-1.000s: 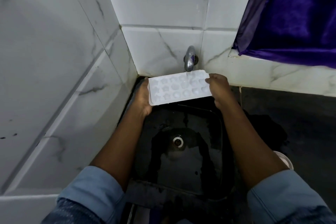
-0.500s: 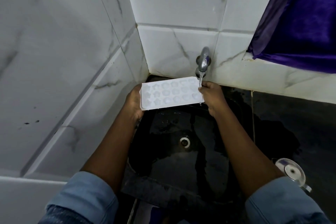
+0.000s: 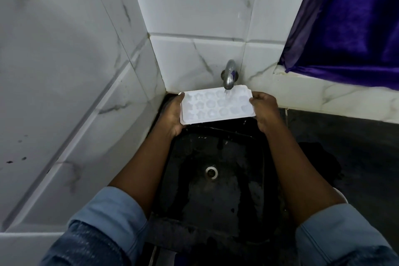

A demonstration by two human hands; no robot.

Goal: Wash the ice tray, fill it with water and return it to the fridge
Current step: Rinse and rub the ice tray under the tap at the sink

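Nearest are two blue denim sleeves, the left sleeve and the right sleeve, pushed back so both forearms are bare. The forearms reach away over a black sink, which is wet and has a round metal drain near its middle. Just right of the right forearm a white rim shows on the dark counter; most of it is hidden, so what it is cannot be told.

Farther on, the white tray is held in the air over the far edge of the sink, roughly level, with its shaped cups facing up. The left hand grips the tray's left end, thumb lying on the top rim and fingers curled beneath. The right hand grips the right end the same way, thumb on top and fingers tucked under.

Just beyond the tray, a metal tap juts from the tiled wall. A thin stream of water falls from the tap into the tray's far row, right of middle. The wall turns a corner at the far left of the sink. A purple cloth hangs at the far right above a tiled ledge.
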